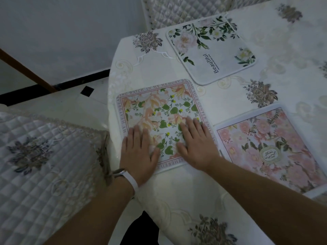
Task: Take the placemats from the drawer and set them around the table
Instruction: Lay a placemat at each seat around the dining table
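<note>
Three square placemats lie flat on the table (177, 195), which wears a cream floral tablecloth. An orange-and-green flowered placemat (159, 106) with a red lettered border sits near the table's left edge. My left hand (139, 154) and my right hand (196, 144) both press flat on its near half, fingers spread, holding nothing. A white placemat (212, 50) printed with green leaves and the word "Beautiful" lies farther back. A pink rose placemat (269, 147) lies to the right, its near corner reaching the table edge.
A chair with a quilted floral cover (44, 156) stands at the left, close to the table edge. Another quilted chair back (177, 9) stands at the far side. Pale tiled floor (70, 103) shows between them.
</note>
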